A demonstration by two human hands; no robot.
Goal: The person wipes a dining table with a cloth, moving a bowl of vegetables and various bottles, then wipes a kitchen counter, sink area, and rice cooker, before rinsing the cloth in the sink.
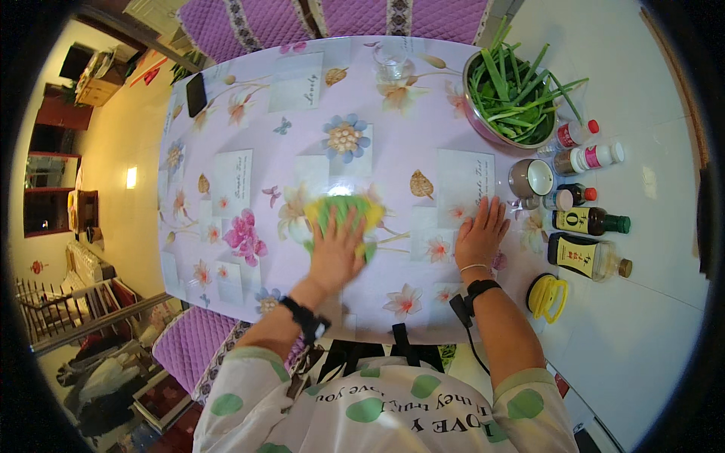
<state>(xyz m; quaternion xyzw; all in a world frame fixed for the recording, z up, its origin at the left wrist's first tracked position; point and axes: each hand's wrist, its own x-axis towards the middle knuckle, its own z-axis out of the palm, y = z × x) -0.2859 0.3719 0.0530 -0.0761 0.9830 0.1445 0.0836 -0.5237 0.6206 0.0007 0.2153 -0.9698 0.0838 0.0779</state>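
Observation:
Under my left hand (pixel 335 255) a green and yellow cloth (pixel 345 214) is pressed flat on the floral table cover (pixel 385 164); the fingers are spread over it and look slightly blurred. My right hand (pixel 481 235) rests palm down on the cover farther right, holding nothing, its fingers slightly apart. Just beyond its fingertips, to the upper right, stand a brown cup (pixel 531 178) with a white inside and a small glass jar (pixel 529 202). Both wrists wear black straps, and a cable hangs from the right one.
A metal bowl of green leafy vegetables (pixel 512 96) stands at the back right. Along the right edge are several seasoning bottles (pixel 583 221) and a yellow-handled round item (pixel 546 297). A drinking glass (pixel 391 62) and a black phone (pixel 196 95) lie toward the far side. Purple quilted chairs (pixel 192 345) border the table.

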